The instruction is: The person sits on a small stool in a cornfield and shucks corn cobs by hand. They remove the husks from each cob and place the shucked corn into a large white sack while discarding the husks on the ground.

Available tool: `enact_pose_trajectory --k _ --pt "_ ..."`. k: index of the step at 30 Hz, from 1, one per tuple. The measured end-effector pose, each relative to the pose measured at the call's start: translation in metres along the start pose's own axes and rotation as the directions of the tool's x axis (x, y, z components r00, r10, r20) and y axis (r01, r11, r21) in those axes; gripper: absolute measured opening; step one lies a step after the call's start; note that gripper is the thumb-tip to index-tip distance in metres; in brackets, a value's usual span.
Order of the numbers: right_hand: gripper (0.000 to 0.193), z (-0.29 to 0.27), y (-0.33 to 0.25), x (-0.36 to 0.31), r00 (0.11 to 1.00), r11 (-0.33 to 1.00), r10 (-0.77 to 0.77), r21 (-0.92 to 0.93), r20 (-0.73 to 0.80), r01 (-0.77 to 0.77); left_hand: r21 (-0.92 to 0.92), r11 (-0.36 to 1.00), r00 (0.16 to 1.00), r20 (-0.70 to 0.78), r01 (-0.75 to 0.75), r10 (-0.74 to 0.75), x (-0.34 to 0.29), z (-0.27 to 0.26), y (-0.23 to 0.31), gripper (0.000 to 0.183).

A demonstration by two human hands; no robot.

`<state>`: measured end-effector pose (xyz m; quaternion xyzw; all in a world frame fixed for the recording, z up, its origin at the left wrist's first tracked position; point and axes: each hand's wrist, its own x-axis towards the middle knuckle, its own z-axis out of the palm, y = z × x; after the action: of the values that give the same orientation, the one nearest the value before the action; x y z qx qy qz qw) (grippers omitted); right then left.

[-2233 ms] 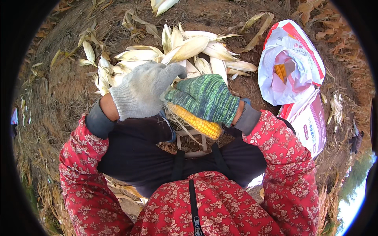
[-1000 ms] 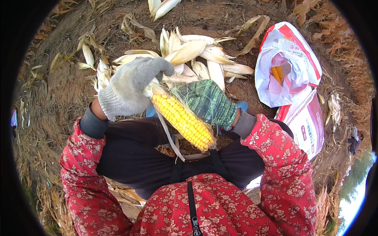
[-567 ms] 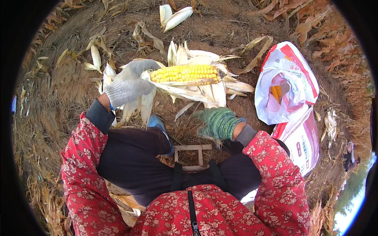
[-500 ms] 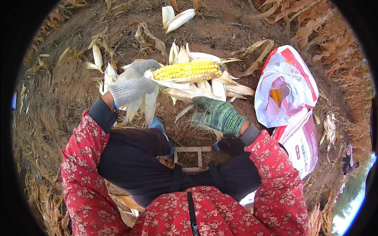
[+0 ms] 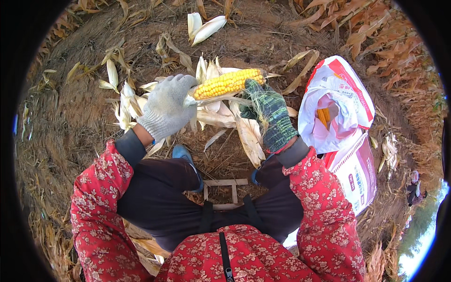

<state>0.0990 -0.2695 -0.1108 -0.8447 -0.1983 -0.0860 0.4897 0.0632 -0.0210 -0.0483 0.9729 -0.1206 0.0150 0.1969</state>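
Note:
A husked yellow corn cob [image 5: 229,82] lies level between my two gloved hands, above a heap of pale husks [image 5: 221,117]. My left hand [image 5: 165,105], in a grey knit glove, grips the cob's left end. In a green knit glove, my right hand [image 5: 268,113] closes on the cob's right part, with dry silk strands clinging to the fingers. Both sleeves are red with a flower print.
A white woven sack [image 5: 339,105] stands open at the right with another yellow cob inside [image 5: 324,115]. A small wooden frame [image 5: 225,192] shows between my knees. Dry husks and leaves litter the bare earth all around.
The cob went from held near my lap to raised and turned level in my left hand. My right hand let go, dropped low, then rose back to grasp the cob's right end.

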Motion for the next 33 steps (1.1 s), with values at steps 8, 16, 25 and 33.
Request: enact_pose_trajectory --k 8,16,25,33 --pt "0.036 -0.011 0.004 -0.009 0.99 0.971 -0.123 -0.198 0.075 0.135 0.161 0.973 0.977 -0.112 -0.163 0.182 -0.002 0.003 0.011 0.041" --pt "0.029 -0.012 0.003 -0.01 0.932 0.885 -0.362 -0.305 0.029 0.353 -0.216 0.959 0.98 0.109 0.185 -0.165 -0.001 -0.003 0.014 0.048" --pt "0.023 0.008 0.0 -0.01 0.964 0.987 0.091 0.106 0.25 -0.121 -0.225 0.95 0.972 0.135 0.217 -0.19 0.002 -0.01 0.02 0.05" --pt "0.023 0.005 -0.003 -0.004 0.94 0.82 -0.297 -0.46 0.169 0.342 0.013 0.998 0.991 -0.119 -0.056 0.058 -0.002 0.001 0.013 0.041"
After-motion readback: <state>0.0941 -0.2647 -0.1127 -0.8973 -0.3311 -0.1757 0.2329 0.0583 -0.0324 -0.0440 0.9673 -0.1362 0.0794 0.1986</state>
